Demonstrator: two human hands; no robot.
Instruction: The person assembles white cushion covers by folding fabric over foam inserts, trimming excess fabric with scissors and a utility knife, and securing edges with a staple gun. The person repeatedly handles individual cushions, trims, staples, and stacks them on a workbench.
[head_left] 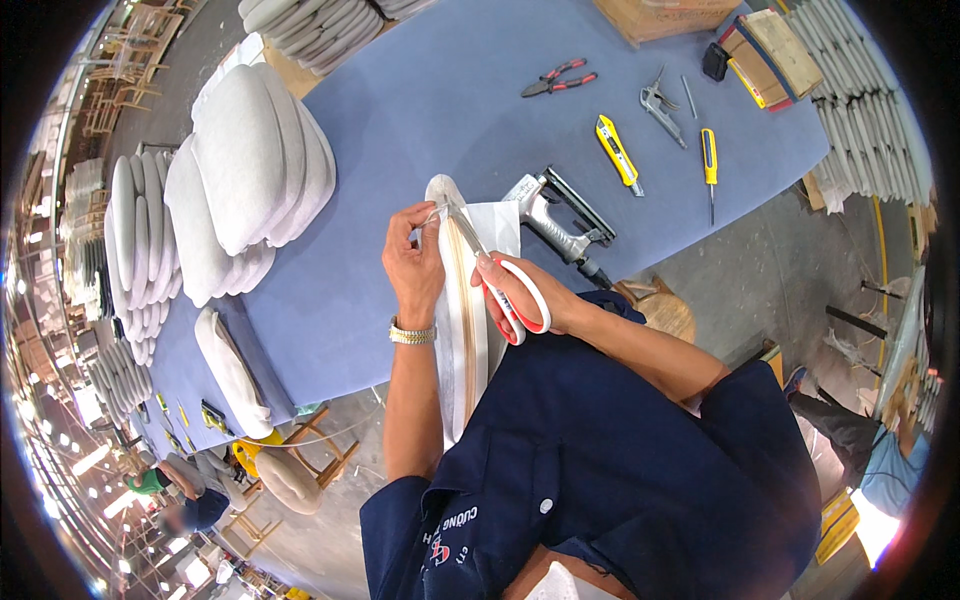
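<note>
The left hand (415, 250) pinches one long, narrow grey fabric piece (456, 330) with rounded tip, which extends over the smooth blue surface's (400, 130) edge, while the right hand (535, 293) holds one pair of metal-bladed scissors (507, 310) against it.

From the person's head, one wide fisheye view looked steeply down, upright, onto the blue table (400, 130). It sat close above the table's near edge, with the left hand (413, 260) and right hand (560, 302) below it over the table's near part. Around the table, it also took in workshop floor (740, 255).
</note>
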